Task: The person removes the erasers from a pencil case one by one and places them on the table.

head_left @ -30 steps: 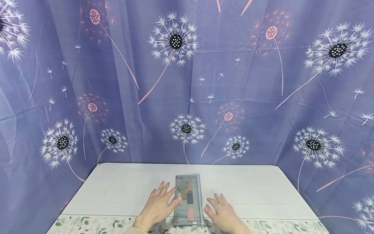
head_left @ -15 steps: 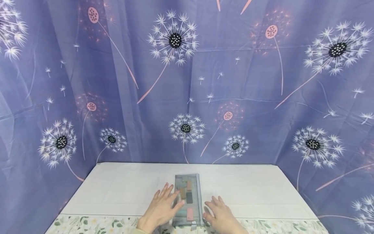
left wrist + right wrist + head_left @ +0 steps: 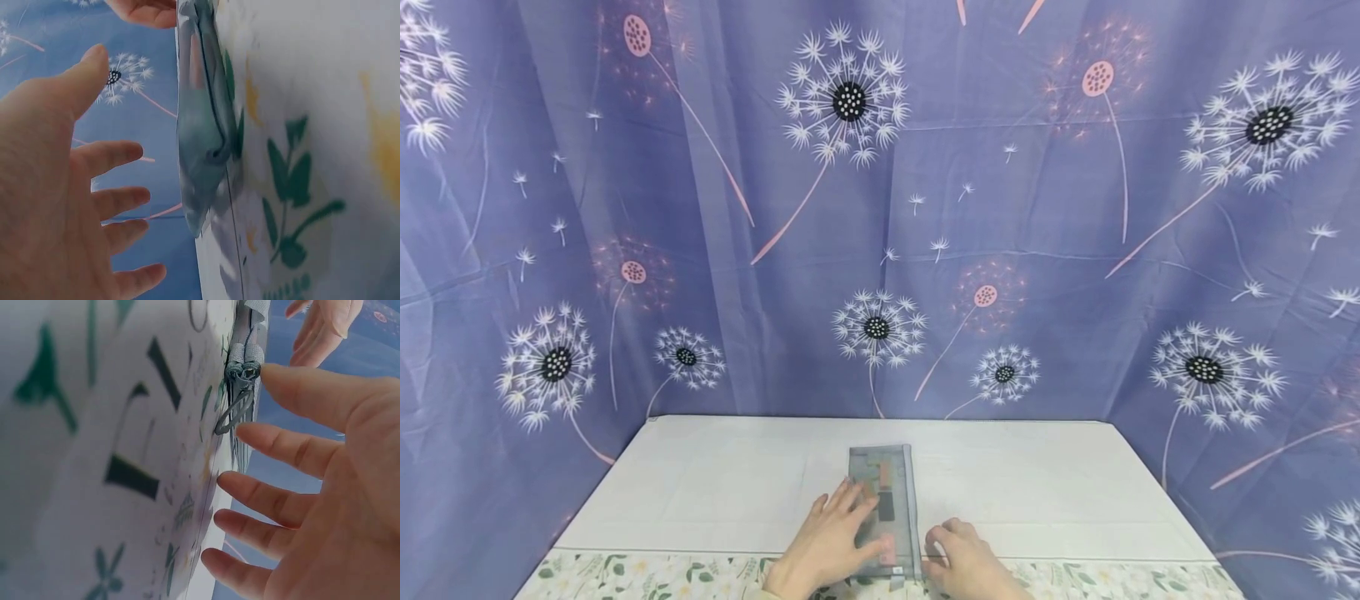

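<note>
A translucent grey zip pouch (image 3: 903, 475) lies lengthwise on the table, its zipper along the right side. Through its skin show a dark block (image 3: 886, 507), a pink block (image 3: 889, 546) and an orange-pink block (image 3: 885, 473). My left hand (image 3: 823, 542) is over the pouch's left part, fingers spread; the left wrist view shows a gap between those fingers and the pouch. By the right edge is my right hand (image 3: 966, 560), fingers loosely bent. In the right wrist view its thumb and index fingertips are right at the zipper's end, beside the looped pull (image 3: 234, 414).
The table has a white top (image 3: 1037, 483) with a floral-print strip (image 3: 647, 575) along the near edge. A purple dandelion-print curtain (image 3: 940, 167) encloses the back and both sides.
My left hand has shifted right and nearer, further over the pouch. The right hand has drawn nearer the pouch's lower right corner, its fingers bending more. The pouch stays in place.
</note>
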`<state>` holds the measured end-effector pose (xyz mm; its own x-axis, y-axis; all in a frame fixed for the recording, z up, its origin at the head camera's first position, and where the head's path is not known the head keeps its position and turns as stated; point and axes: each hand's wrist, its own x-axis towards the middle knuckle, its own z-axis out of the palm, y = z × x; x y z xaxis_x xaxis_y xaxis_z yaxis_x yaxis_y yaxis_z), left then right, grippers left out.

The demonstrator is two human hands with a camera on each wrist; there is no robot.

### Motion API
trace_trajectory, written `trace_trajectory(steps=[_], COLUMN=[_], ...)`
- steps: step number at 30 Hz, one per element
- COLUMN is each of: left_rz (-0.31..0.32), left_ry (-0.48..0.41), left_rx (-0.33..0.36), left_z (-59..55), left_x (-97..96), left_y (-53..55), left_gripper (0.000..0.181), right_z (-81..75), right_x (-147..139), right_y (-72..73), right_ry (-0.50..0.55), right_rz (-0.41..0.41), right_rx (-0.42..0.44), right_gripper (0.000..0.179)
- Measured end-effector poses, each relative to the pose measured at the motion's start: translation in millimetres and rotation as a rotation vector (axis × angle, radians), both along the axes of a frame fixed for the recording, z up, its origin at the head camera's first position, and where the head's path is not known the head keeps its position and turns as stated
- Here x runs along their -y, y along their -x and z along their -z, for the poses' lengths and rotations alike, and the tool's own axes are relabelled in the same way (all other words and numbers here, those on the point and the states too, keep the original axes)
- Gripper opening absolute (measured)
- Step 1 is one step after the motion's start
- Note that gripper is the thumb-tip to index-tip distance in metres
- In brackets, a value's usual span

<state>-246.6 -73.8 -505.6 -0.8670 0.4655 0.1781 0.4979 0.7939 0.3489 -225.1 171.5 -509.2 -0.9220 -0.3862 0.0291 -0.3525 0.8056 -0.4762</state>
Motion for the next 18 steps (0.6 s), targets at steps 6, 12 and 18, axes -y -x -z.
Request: trace_trajectory(steps=[6,12,18], left_rz=[0.022,0.07,0.097], left_ry=[0.035,0.043,0.066], left_rx=[-0.025,-0.042,-0.041], left_z=[0.8,2.9,7.0], left_x=[-8.4,-17.5,-23.9], left_y=[-3.8,-7.3,-10.0], left_gripper=[0.069,0.07,0.067], right_z=[-1.1,-1.2,-1.5], right_x=[2,4,5], right_y=[-1.9,-0.4,-2.3], right_ry=[-0.01,-0.077,-0.053], right_rz=[-0.002,-0.028,-0.037], right_rx=[0.029,0.033,0.065], right_gripper=[0.026,0.021,0.019])
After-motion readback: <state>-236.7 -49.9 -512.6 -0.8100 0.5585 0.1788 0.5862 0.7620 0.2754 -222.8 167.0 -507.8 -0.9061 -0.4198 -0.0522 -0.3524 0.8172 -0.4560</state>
